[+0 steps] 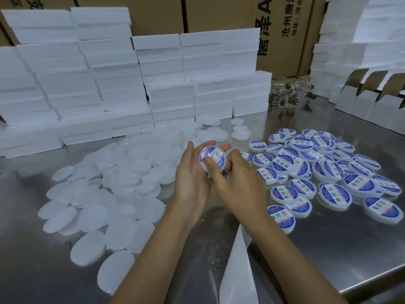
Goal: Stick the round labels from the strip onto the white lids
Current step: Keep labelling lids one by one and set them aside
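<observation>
Both forearms reach in from the near edge of the steel desk [328, 249] and meet above its middle. The left hand [192, 178] is turned palm-up and tilted toward the right, its fingers curled around the back of a white lid [211, 159] so that the lid stands nearly on edge, facing the camera; the fingertips show past the lid's far rim. A round label [215, 155] with a blue border and printed characters covers the lid's face. The right hand [236, 183] comes across from the right with its back up, the thumb [211, 168] pressing flat on the lower part of the label while the other fingers wrap behind the lid's right rim. So both hands grip the same lid, held clear of the desk.

A white backing strip [236, 266] hangs from under the right wrist down over the near edge of the desk.

Left of the hands lies a broad heap of bare lids [114, 178], running to the near-left part of the desk. To the right lies a scatter of labelled lids [317, 172], label side up, many overlapping. Stacked white foam boxes [98, 84] line the far-left edge, with brown cartons [219, 12] behind them.
</observation>
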The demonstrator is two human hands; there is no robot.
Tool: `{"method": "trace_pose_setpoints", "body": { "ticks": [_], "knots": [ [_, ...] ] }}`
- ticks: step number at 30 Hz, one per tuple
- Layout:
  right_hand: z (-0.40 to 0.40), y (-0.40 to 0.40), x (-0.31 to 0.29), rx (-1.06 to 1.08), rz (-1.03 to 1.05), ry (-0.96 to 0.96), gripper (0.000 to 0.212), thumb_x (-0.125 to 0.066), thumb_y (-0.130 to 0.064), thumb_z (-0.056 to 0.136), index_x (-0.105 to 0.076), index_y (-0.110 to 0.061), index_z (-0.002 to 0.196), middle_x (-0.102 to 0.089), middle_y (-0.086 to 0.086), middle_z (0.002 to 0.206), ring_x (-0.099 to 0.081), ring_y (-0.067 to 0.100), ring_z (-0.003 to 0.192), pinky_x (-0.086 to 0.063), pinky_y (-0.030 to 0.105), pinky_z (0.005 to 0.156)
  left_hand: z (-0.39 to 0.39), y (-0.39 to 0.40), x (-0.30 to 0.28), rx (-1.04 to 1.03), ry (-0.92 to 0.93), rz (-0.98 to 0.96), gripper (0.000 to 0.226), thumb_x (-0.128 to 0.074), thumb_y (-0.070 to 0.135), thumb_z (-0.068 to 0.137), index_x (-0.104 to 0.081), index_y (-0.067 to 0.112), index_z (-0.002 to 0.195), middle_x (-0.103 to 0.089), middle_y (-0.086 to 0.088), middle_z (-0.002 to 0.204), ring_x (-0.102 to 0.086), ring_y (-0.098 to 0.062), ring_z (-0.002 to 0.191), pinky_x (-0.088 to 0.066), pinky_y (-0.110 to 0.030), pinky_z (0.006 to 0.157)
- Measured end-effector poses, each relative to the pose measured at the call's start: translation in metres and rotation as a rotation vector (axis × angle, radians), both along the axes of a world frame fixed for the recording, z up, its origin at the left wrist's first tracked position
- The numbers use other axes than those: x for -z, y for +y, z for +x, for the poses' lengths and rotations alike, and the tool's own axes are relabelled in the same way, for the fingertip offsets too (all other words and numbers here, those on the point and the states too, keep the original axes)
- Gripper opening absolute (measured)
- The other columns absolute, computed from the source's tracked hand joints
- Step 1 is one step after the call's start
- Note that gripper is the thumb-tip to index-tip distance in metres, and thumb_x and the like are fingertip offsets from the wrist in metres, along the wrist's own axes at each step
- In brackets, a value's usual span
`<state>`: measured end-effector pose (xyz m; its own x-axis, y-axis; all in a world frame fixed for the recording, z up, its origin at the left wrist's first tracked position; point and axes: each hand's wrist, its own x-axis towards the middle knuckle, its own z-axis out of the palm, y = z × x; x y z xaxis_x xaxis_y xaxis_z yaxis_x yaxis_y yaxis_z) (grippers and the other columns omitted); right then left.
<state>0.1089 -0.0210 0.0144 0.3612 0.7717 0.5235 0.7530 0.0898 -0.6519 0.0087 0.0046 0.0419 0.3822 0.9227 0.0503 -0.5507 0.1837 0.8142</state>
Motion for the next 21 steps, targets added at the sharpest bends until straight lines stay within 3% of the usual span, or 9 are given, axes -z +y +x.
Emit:
{"method": "trace_pose_setpoints", "body": {
  "ticks": [3, 6, 8, 12, 17, 21],
  "knots": [
    [0.002, 0.003, 0.002, -0.043, 0.042, 0.073, 0.039, -0.045, -0.055, 0.098, -0.037, -0.028, 0.072, -0.046, -0.011, 0.059, -0.045, 0.004, 0.055, -0.026, 0.027, 0.052, -0.001, 0.001, -0.001, -0.025, 0.055, 0.053, 0.035, -0.033, 0.034, 0.108, -0.059, 0.012, 0.119, -0.072, -0.012, 0.124, -0.067, -0.03, 0.114, -0.055, -0.036, 0.093],
    [0.002, 0.005, 0.003, -0.098, 0.078, 0.126, 0.036, -0.046, -0.043, 0.102, -0.039, -0.027, 0.071, -0.044, -0.011, 0.054, -0.044, 0.008, 0.054, -0.027, 0.029, 0.054, 0.002, 0.003, 0.003, -0.146, 0.221, 0.155, 0.021, -0.042, 0.013, 0.107, -0.058, 0.01, 0.119, -0.075, -0.008, 0.118, -0.069, -0.028, 0.113, -0.054, -0.037, 0.096],
    [0.0, 0.005, 0.004, -0.124, 0.076, 0.153, 0.04, -0.046, -0.046, 0.101, -0.039, -0.03, 0.065, -0.049, -0.013, 0.054, -0.047, 0.007, 0.055, -0.028, 0.026, 0.053, 0.002, 0.001, 0.004, -0.227, 0.298, 0.187, 0.023, -0.042, 0.016, 0.108, -0.059, 0.008, 0.12, -0.077, -0.004, 0.112, -0.071, -0.024, 0.11, -0.052, -0.04, 0.102],
    [-0.004, 0.004, 0.003, -0.232, 0.049, 0.155, 0.046, -0.045, -0.048, 0.102, -0.043, -0.034, 0.058, -0.052, -0.019, 0.054, -0.049, 0.005, 0.054, -0.029, 0.023, 0.052, -0.004, 0.003, 0.004, -0.276, 0.32, 0.208, 0.04, -0.04, 0.032, 0.109, -0.06, -0.002, 0.118, -0.078, -0.007, 0.106, -0.073, -0.019, 0.103, -0.054, -0.039, 0.098],
    [0.009, 0.009, -0.006, -0.298, -0.051, 0.289, 0.05, -0.047, -0.039, 0.103, -0.044, -0.027, 0.055, -0.046, -0.013, 0.046, -0.044, 0.005, 0.048, -0.029, 0.023, 0.051, -0.006, 0.007, 0.004, -0.137, 0.331, 0.242, 0.024, -0.049, 0.014, 0.105, -0.056, 0.009, 0.128, -0.075, -0.005, 0.116, -0.07, -0.023, 0.112, -0.056, -0.032, 0.095],
    [0.035, 0.012, -0.026, -0.236, -0.076, 0.361, 0.05, -0.048, -0.042, 0.103, -0.054, -0.012, 0.062, -0.049, -0.009, 0.05, -0.043, 0.004, 0.048, -0.036, 0.023, 0.053, -0.004, 0.007, 0.01, -0.02, 0.305, 0.266, 0.054, -0.064, 0.011, 0.096, -0.045, 0.027, 0.144, -0.071, -0.001, 0.127, -0.068, -0.022, 0.118, -0.055, -0.038, 0.099]
  ]
}}
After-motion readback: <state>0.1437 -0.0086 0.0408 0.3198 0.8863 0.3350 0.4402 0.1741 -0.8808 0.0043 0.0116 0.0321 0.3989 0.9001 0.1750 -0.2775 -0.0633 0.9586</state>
